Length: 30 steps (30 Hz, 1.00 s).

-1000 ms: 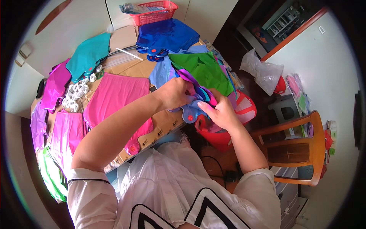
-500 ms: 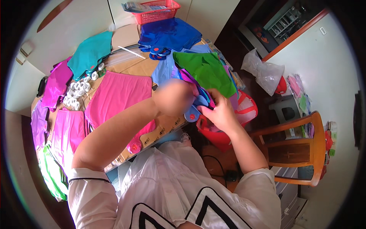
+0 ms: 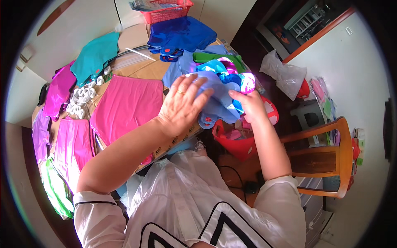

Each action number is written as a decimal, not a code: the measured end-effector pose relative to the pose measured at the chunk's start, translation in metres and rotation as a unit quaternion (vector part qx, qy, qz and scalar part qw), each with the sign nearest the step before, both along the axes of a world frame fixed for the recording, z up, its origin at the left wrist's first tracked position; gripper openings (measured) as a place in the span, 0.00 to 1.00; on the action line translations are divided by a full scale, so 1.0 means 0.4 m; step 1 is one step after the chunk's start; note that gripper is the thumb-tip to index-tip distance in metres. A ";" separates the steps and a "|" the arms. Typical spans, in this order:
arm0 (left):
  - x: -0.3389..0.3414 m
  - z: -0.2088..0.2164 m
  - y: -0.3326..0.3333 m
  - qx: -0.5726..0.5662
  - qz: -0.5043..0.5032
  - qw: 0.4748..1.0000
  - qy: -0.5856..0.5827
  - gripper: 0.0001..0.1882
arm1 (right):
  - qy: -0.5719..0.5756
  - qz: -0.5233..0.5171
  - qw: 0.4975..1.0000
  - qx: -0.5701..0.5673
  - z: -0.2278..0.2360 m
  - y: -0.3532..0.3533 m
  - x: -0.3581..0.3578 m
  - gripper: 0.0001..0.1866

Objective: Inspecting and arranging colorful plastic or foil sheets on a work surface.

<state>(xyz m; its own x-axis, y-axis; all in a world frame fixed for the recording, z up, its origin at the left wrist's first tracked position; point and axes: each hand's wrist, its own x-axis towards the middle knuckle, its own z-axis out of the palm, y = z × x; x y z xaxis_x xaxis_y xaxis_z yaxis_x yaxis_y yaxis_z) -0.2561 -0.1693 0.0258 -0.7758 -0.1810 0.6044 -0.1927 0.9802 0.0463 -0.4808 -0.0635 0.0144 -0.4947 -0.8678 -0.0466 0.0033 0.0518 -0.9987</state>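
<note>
Both hands were on one bundle of shiny foil pieces: our left hand [image 3: 180,106] had opened since a second earlier and lay flat, fingers spread, on the pale blue foil sheet [image 3: 218,97], where before it was clenched around the stack. Our right hand [image 3: 252,105] pinched the far edge of the same bundle, fingers closed on it, and had moved up and away from the body. The bundle sat over the table's near right corner, just above the red bag [image 3: 237,144], and had been flipped: pale blue now faced us, with teal, magenta and green foil [image 3: 219,56] fanned behind, where green lay on top before. We judged this a turn-over or regrip of the stack, not a release. Further out, the pink sheet [image 3: 126,105], white rings [image 3: 82,99], dark blue pile [image 3: 182,33] and red basket [image 3: 167,9] looked unmoved on the table [image 3: 142,70].
</note>
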 end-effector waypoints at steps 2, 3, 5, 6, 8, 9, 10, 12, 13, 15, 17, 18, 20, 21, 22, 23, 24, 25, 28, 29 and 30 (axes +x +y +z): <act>-0.002 -0.003 0.000 -0.023 -0.056 0.997 -0.040 0.32 | -0.049 0.009 0.999 0.011 0.010 -0.003 -0.013 0.15; -0.008 -0.007 -0.010 -0.031 -0.077 0.994 -0.069 0.32 | -0.063 0.010 0.998 0.014 0.020 -0.006 -0.015 0.15; -0.015 -0.005 -0.027 -0.007 -0.111 0.981 -0.159 0.28 | -0.075 0.004 0.997 0.014 0.020 -0.009 -0.036 0.15; -0.018 -0.009 -0.035 0.041 -0.111 0.981 -0.155 0.26 | -0.061 -0.006 0.998 0.007 0.030 -0.014 -0.050 0.16; -0.028 -0.029 -0.049 0.136 -0.110 0.974 -0.145 0.23 | -0.033 -0.028 0.999 -0.005 0.063 -0.022 -0.086 0.17; -0.023 -0.026 -0.050 0.174 -0.097 0.970 -0.143 0.22 | -0.069 -0.036 0.997 -0.008 0.095 -0.030 -0.108 0.18; -0.021 -0.023 -0.050 0.189 -0.092 0.966 -0.149 0.22 | -0.041 -0.057 0.998 0.001 0.124 -0.040 -0.152 0.18; -0.033 -0.018 -0.050 0.221 -0.095 0.958 -0.157 0.22 | -0.074 -0.122 0.989 0.035 0.174 -0.039 -0.298 0.18; -0.037 -0.012 -0.049 0.215 -0.098 0.959 -0.154 0.22 | -0.080 -0.116 0.990 0.020 0.182 -0.034 -0.402 0.20; -0.025 -0.013 -0.051 0.209 -0.088 0.961 -0.155 0.22 | -0.089 -0.187 0.977 0.049 0.237 -0.041 -0.512 0.19; -0.031 -0.010 -0.056 0.221 -0.085 0.951 -0.196 0.21 | -0.078 -0.231 0.969 0.046 0.265 -0.018 -0.678 0.19; -0.016 -0.009 -0.060 0.230 -0.069 0.945 -0.223 0.21 | -0.064 -0.284 0.956 0.023 0.271 -0.033 -0.702 0.19; -0.049 -0.010 -0.049 0.215 -0.090 0.950 -0.206 0.21 | 0.016 -0.287 0.958 -0.003 0.349 0.051 -0.901 0.19; -0.055 -0.016 -0.047 0.209 -0.090 0.952 -0.203 0.21 | 0.058 -0.285 0.957 -0.017 0.386 0.048 -0.920 0.19; -0.040 -0.016 -0.048 0.219 -0.082 0.951 -0.202 0.21 | 0.093 -0.310 0.946 -0.007 0.405 0.010 -0.878 0.19; -0.035 -0.017 -0.049 0.228 -0.081 0.950 -0.196 0.21 | 0.134 -0.339 0.931 0.002 0.443 -0.005 -0.825 0.20; -0.037 -0.012 -0.048 0.234 -0.088 0.950 -0.187 0.20 | 0.191 -0.352 0.916 0.015 0.487 -0.015 -0.787 0.21; -0.029 -0.003 -0.046 0.230 -0.075 0.951 -0.195 0.19 | 0.245 -0.360 0.900 0.026 0.519 -0.035 -0.747 0.22; -0.041 -0.006 -0.034 0.224 -0.063 0.956 -0.178 0.18 | 0.389 -0.328 0.861 0.017 0.589 -0.073 -0.626 0.24; -0.041 -0.016 -0.033 0.225 -0.065 0.958 -0.168 0.17 | 0.403 -0.287 0.868 -0.042 0.593 -0.090 -0.518 0.24; -0.036 -0.038 -0.033 0.211 -0.053 0.968 -0.125 0.17 | 0.408 -0.240 0.874 -0.106 0.590 -0.106 -0.393 0.25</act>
<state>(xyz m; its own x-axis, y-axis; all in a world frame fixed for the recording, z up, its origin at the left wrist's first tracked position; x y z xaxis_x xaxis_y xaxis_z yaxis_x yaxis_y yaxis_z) -0.2704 -0.1826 0.0107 -0.9160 -0.2828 0.2847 -0.1497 0.8991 0.4113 -0.6381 -0.1057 0.2502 -0.5977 -0.4967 0.6293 -0.7449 0.0538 -0.6650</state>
